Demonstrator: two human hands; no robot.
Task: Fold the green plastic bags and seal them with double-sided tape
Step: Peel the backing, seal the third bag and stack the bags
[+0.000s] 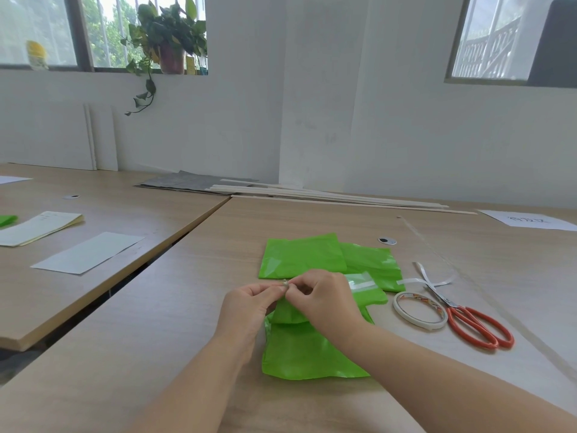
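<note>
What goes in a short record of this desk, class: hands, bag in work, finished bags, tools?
Left hand: pinches the folded top edge of the green bag
Right hand: pinches the same spot
Bag in work: flat on the table, tape strip across its flap
Folded bags: two, behind it
Tools: tape roll, scissors, on the right
Scraps: white strips by the blades

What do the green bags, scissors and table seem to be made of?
The green bag looks like thin glossy plastic film: it creases and shines. The scissors have smooth orange handles, probably plastic, and grey metal blades. The table shows matte pale wood grain, likely laminate.
</note>
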